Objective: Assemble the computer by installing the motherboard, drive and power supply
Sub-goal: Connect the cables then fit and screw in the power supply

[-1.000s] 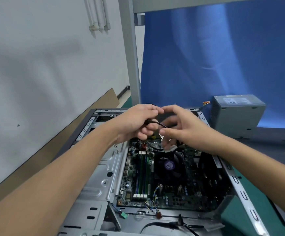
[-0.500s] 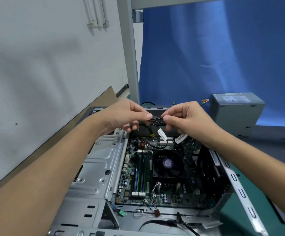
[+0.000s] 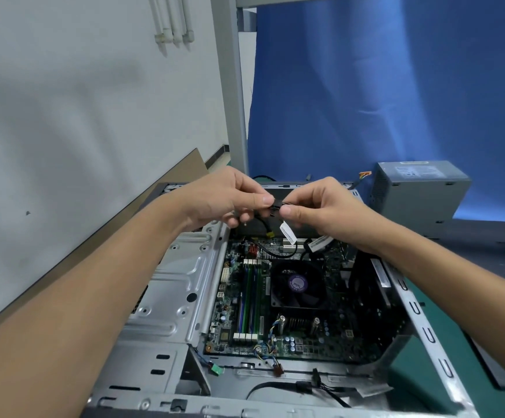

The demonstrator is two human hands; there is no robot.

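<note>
Now, from the left: the left hand (image 3: 224,200) hangs over the far end of the open case (image 3: 179,282), thumb and forefinger pinching a small black connector (image 3: 276,204). The right hand (image 3: 320,206) pinches the same connector from the other side, so both are clamped on it. Against a second ago, the hands have lifted clear of the motherboard (image 3: 230,312) and drawn level – the cable's white label (image 3: 287,232) now dangles below them. Probably two plug halves are being mated or parted; which, I cannot tell. The motherboard sits in the case, while the power supply (image 3: 420,191) stands outside near the far right edge of the bench (image 3: 408,375) – not yet installed.
</note>
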